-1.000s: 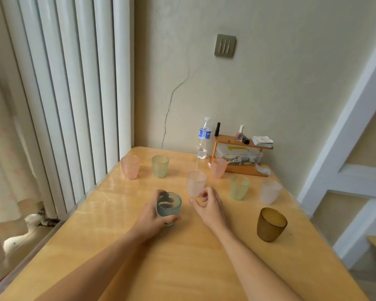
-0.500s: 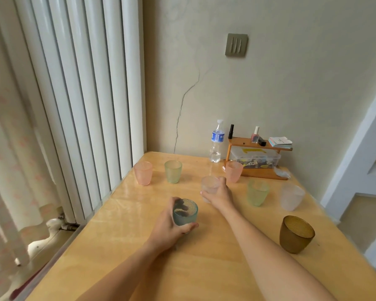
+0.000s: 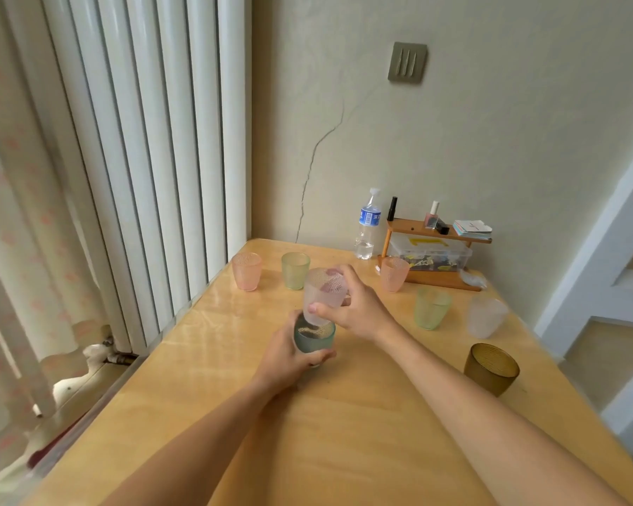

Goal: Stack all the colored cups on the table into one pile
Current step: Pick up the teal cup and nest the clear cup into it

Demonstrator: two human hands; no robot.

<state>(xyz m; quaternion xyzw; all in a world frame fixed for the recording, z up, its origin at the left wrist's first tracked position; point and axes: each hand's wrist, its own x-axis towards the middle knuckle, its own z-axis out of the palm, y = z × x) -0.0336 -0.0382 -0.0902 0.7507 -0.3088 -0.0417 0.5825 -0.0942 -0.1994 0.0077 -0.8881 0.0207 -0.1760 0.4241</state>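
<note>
My left hand grips a teal cup standing on the wooden table. My right hand holds a frosted clear cup tilted just above the teal cup, its base at the teal cup's rim. Loose on the table stand a pink cup, a pale green cup, a second pink cup, a second green cup, a frosted whitish cup and an amber-brown cup.
A water bottle and a small wooden shelf with a plastic box and small bottles stand at the back against the wall. White vertical slats run along the table's left edge. A white door frame is at the right.
My right hand reached to the frosted clear cup, closed on it and lifted it back over the teal cup. My left hand kept hold of the teal cup.
</note>
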